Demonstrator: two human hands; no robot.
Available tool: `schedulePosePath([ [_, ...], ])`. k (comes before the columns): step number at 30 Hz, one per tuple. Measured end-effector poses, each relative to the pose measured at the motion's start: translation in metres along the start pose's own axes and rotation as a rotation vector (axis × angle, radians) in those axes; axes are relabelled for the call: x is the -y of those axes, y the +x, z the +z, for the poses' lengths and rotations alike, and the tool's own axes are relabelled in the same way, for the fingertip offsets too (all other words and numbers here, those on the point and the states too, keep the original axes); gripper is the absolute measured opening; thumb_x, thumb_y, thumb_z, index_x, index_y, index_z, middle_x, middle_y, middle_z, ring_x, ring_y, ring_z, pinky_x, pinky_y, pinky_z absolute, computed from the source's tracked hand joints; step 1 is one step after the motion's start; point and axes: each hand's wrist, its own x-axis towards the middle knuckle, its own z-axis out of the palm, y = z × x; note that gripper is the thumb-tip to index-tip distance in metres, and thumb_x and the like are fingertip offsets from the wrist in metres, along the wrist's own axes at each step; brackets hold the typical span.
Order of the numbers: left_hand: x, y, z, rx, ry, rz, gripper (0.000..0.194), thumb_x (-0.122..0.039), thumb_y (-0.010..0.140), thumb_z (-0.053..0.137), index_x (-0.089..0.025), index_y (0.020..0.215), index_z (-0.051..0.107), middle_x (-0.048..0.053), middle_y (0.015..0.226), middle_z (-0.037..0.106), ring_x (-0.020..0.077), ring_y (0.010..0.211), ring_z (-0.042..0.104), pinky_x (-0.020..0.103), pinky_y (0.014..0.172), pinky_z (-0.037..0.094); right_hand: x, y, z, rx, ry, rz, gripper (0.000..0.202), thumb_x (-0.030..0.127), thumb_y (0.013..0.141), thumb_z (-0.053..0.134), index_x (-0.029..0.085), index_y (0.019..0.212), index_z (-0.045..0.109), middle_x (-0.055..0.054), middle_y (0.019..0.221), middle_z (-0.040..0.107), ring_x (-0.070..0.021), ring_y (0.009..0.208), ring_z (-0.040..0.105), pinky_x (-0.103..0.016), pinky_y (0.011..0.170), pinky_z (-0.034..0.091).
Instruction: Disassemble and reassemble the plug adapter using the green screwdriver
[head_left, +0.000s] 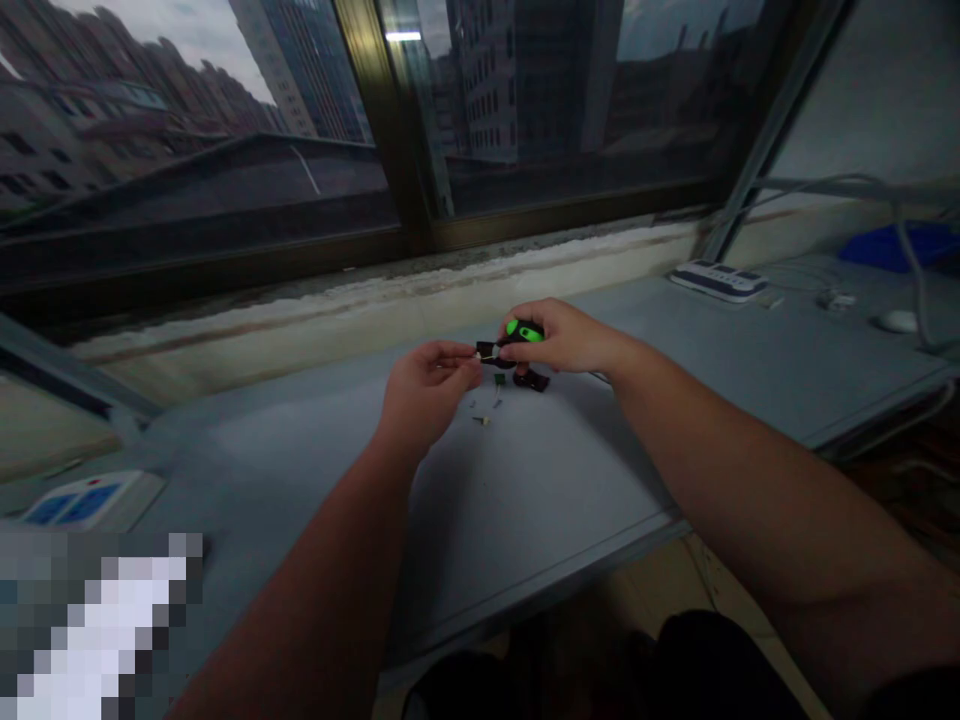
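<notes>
While both forearms reach over the bench [540,490], the right hand [517,345] grips a black-and-green object [526,329], held beyond and slightly right of the small green board [500,380]. A dark part [486,348] spans the space between the hands, just beyond the board; whether it joins the gripped object cannot be told. The left hand [433,385], left of the board, has its fingers curled, with their tips at the dark part's left end; whether they pinch it is too small to tell. Immediately right of the board lies a black piece [534,381]; nearer the person, slightly left of the board, lies a small pale-and-dark component [482,421].
</notes>
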Motion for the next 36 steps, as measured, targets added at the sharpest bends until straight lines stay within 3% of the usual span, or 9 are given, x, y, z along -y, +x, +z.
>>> schedulePosePath([
  [5, -0.001, -0.001, -0.003, 0.012, 0.190, 0.045, 0.027, -0.035, 0.078, 0.079, -0.014, 0.095, 0.073, 0.008, 0.082, 0.076, 0.0185, 0.076, 0.074, 0.028, 0.071, 0.057, 0.001, -0.001, 0.002, 0.029, 0.032, 0.036, 0.021, 0.030, 0.088, 0.071, 0.018, 0.103, 0.067, -0.003, 0.071, 0.072, -0.0174, 0.061, 0.067, -0.024, 0.051, 0.045],
  [10, -0.006, -0.001, -0.005, 0.011, 0.318, 0.033, 0.027, -0.041, 0.082, 0.074, -0.015, 0.091, 0.073, 0.008, 0.076, 0.075, 0.0203, 0.072, 0.073, 0.029, 0.067, 0.055, -0.009, 0.004, -0.002, -0.041, -0.080, -0.053, 0.019, 0.027, 0.085, 0.073, 0.017, 0.100, 0.068, -0.003, 0.077, 0.072, -0.0175, 0.067, 0.069, -0.028, 0.064, 0.052],
  [14, -0.012, -0.002, -0.013, 0.004, 0.459, 0.036, 0.025, -0.041, 0.082, 0.071, -0.016, 0.087, 0.072, 0.008, 0.075, 0.074, 0.0210, 0.070, 0.071, 0.031, 0.066, 0.053, -0.013, 0.004, -0.007, -0.089, -0.168, -0.060, 0.019, 0.027, 0.083, 0.073, 0.017, 0.100, 0.071, -0.002, 0.077, 0.072, -0.0157, 0.065, 0.066, -0.027, 0.065, 0.049],
  [18, -0.019, -0.004, -0.022, 0.080, 0.709, 0.072, 0.020, -0.039, 0.080, 0.070, -0.019, 0.080, 0.074, 0.008, 0.074, 0.073, 0.0222, 0.068, 0.066, 0.034, 0.068, 0.050, -0.012, 0.002, -0.009, 0.087, -0.258, -0.014, 0.020, 0.032, 0.082, 0.075, 0.017, 0.096, 0.076, -0.002, 0.080, 0.074, -0.0166, 0.071, 0.065, -0.027, 0.066, 0.046],
  [21, -0.023, -0.008, -0.026, 0.054, 0.931, 0.093, 0.015, -0.036, 0.078, 0.071, -0.022, 0.075, 0.076, 0.009, 0.076, 0.072, 0.0251, 0.071, 0.065, 0.036, 0.071, 0.048, -0.011, 0.001, -0.006, 0.210, -0.381, 0.024, 0.021, 0.036, 0.080, 0.078, 0.019, 0.093, 0.077, -0.002, 0.080, 0.073, -0.0162, 0.071, 0.063, -0.027, 0.064, 0.042],
  [24, -0.027, -0.013, -0.029, 0.011, 1.066, 0.075, 0.014, -0.036, 0.074, 0.072, -0.023, 0.068, 0.074, 0.008, 0.068, 0.068, 0.0251, 0.065, 0.061, 0.036, 0.068, 0.046, -0.012, 0.002, -0.003, 0.208, -0.489, 0.034, 0.025, 0.041, 0.078, 0.080, 0.019, 0.088, 0.076, -0.001, 0.077, 0.071, -0.0157, 0.069, 0.059, -0.028, 0.062, 0.038],
  [30, -0.030, -0.017, -0.030, 0.118, 1.201, -0.025, 0.013, -0.033, 0.068, 0.070, -0.025, 0.057, 0.069, 0.008, 0.061, 0.065, 0.0259, 0.061, 0.060, 0.036, 0.063, 0.042, -0.012, 0.001, -0.003, 0.229, -0.526, 0.059, 0.032, 0.050, 0.079, 0.079, 0.020, 0.086, 0.074, -0.001, 0.074, 0.070, -0.0160, 0.067, 0.058, -0.029, 0.060, 0.036],
  [33, -0.030, -0.019, -0.030, 0.157, 1.230, -0.087, 0.013, -0.032, 0.067, 0.067, -0.025, 0.055, 0.067, 0.007, 0.061, 0.065, 0.0256, 0.059, 0.060, 0.035, 0.061, 0.040, -0.013, 0.000, -0.006, 0.194, -0.519, 0.088, 0.038, 0.056, 0.080, 0.077, 0.019, 0.087, 0.075, -0.004, 0.078, 0.073, -0.0181, 0.070, 0.061, -0.030, 0.063, 0.039],
  [36, -0.029, -0.018, -0.031, 0.184, 1.242, -0.086, 0.014, -0.029, 0.064, 0.066, -0.024, 0.051, 0.062, 0.005, 0.055, 0.063, 0.0203, 0.051, 0.054, 0.031, 0.055, 0.035, -0.017, 0.001, -0.013, 0.038, -0.512, 0.106, 0.032, 0.047, 0.085, 0.072, 0.017, 0.094, 0.076, -0.009, 0.091, 0.076, -0.0218, 0.080, 0.065, -0.031, 0.071, 0.044],
])
